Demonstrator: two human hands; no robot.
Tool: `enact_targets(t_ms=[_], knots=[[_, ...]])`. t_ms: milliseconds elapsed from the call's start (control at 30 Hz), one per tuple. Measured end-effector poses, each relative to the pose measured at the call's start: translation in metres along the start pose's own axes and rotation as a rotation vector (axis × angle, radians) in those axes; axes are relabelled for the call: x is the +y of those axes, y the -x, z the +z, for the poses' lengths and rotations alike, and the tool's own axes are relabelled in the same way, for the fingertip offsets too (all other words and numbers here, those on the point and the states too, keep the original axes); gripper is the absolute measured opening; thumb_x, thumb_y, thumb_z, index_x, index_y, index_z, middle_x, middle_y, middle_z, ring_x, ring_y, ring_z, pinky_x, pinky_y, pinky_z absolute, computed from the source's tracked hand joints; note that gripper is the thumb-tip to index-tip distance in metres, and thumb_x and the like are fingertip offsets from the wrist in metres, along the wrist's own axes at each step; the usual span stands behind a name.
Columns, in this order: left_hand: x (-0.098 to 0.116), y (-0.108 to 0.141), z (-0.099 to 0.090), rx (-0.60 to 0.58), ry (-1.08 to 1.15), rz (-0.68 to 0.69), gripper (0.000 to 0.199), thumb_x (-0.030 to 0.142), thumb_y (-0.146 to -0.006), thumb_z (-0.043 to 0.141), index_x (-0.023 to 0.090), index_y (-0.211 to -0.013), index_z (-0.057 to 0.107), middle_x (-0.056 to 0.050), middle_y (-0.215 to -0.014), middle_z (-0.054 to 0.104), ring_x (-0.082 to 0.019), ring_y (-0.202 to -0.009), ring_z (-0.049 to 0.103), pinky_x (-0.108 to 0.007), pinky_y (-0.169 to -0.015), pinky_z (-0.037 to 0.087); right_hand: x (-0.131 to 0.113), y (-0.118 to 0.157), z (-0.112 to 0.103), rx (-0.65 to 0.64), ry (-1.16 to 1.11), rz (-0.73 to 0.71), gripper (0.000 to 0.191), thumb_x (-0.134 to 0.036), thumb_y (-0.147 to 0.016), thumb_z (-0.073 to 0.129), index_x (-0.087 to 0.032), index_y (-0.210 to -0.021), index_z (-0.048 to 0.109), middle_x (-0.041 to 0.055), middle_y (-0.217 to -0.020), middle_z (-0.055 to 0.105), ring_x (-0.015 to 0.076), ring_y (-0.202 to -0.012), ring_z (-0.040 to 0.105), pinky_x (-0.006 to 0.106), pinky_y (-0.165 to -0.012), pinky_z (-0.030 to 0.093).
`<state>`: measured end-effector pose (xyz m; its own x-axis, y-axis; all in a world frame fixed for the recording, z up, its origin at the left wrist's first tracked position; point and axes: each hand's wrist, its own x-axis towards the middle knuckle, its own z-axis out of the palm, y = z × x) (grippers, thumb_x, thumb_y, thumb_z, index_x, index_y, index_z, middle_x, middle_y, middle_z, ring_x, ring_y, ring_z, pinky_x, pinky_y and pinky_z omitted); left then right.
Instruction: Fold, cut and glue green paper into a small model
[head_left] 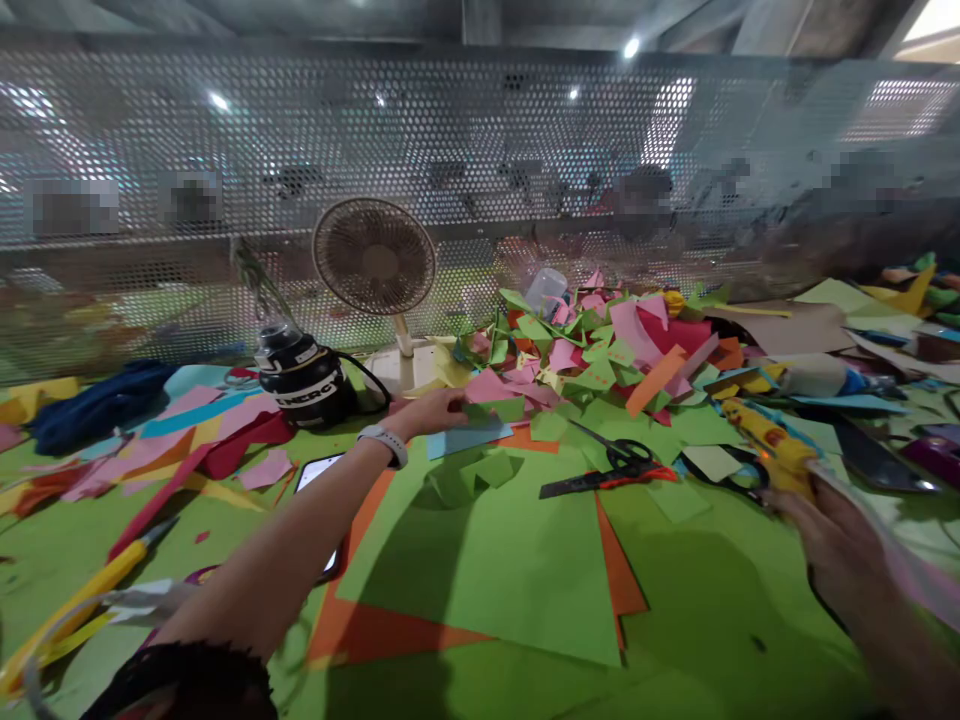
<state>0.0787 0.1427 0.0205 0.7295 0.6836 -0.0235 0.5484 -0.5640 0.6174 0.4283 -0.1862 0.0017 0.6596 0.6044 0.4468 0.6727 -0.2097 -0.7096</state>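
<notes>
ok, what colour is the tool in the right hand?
The tool is yellow; head view shows it.

From your head, the camera looks forward and down over the table [720, 640] close below you, facing the holed metal screen [480, 120] behind.

Singles Lead the Count

One left hand [441, 410] plus one right hand [836, 515] makes two. There is one fan [379, 262], one black bottle [304, 375], one clear plastic cup [546, 290], one pale wristband [386, 438], one yellow tool [772, 440] in hand and one large green sheet [495, 570]. One lit phone [316, 470] and one pair of black-handled scissors [621, 450] show. The paper scraps [634, 335] overlap too much to count.
</notes>
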Motion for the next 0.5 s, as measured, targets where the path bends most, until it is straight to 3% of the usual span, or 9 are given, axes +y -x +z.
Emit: enact_targets(t_ms=[67, 167, 267, 367, 500], knots=[[0.007, 0.004, -0.011, -0.024, 0.067, 0.009, 0.009, 0.025, -0.066, 0.061, 0.018, -0.071, 0.060, 0.002, -0.060, 0.057, -0.016, -0.060, 0.055, -0.024, -0.053, 0.039, -0.014, -0.004, -0.002, -0.095, -0.114, 0.035, 0.028, -0.048, -0.077, 0.058, -0.025, -0.060, 0.056, 0.0037, -0.067, 0.065, 0.0247, -0.062, 0.063, 0.036, -0.053, 0.053], [0.021, 0.018, -0.027, -0.064, 0.184, 0.015, 0.011, 0.025, -0.069, 0.059, 0.017, -0.076, 0.059, 0.000, -0.068, 0.064, -0.015, -0.063, 0.061, -0.024, -0.056, 0.044, -0.045, -0.010, -0.001, -0.233, -0.190, -0.043, 0.034, -0.051, -0.076, 0.064, -0.024, -0.055, 0.060, 0.0054, -0.060, 0.064, 0.0225, -0.058, 0.062, 0.034, -0.054, 0.054], [0.035, 0.042, -0.036, -0.108, 0.291, -0.018, 0.010, 0.025, -0.072, 0.056, 0.018, -0.079, 0.057, -0.001, -0.064, 0.067, -0.014, -0.057, 0.063, -0.024, -0.052, 0.047, -0.079, -0.008, 0.009, -0.395, -0.311, -0.055, 0.033, -0.054, -0.076, 0.068, -0.023, -0.063, 0.066, 0.0060, -0.066, 0.067, 0.0195, -0.055, 0.060, 0.032, -0.049, 0.053], [0.047, 0.069, -0.033, -0.151, 0.523, -0.050, 0.013, 0.028, -0.074, 0.061, 0.016, -0.080, 0.060, -0.002, -0.064, 0.069, -0.012, -0.054, 0.065, -0.020, -0.049, 0.046, -0.112, 0.004, 0.025, -0.641, -0.467, 0.023, 0.035, -0.054, -0.079, 0.067, -0.021, -0.090, 0.070, 0.0032, -0.064, 0.064, 0.0161, -0.050, 0.057, 0.027, -0.040, 0.048], [0.056, 0.101, -0.021, -0.187, 0.675, -0.119, 0.019, 0.030, -0.072, 0.069, 0.016, -0.074, 0.057, -0.001, -0.059, 0.069, -0.011, -0.047, 0.064, -0.019, -0.044, 0.045, -0.145, 0.022, 0.043, -0.804, -0.488, -0.013, 0.029, -0.049, -0.084, 0.065, -0.025, -0.099, 0.069, 0.0050, -0.080, 0.069, 0.0168, -0.059, 0.061, 0.028, -0.049, 0.055]])
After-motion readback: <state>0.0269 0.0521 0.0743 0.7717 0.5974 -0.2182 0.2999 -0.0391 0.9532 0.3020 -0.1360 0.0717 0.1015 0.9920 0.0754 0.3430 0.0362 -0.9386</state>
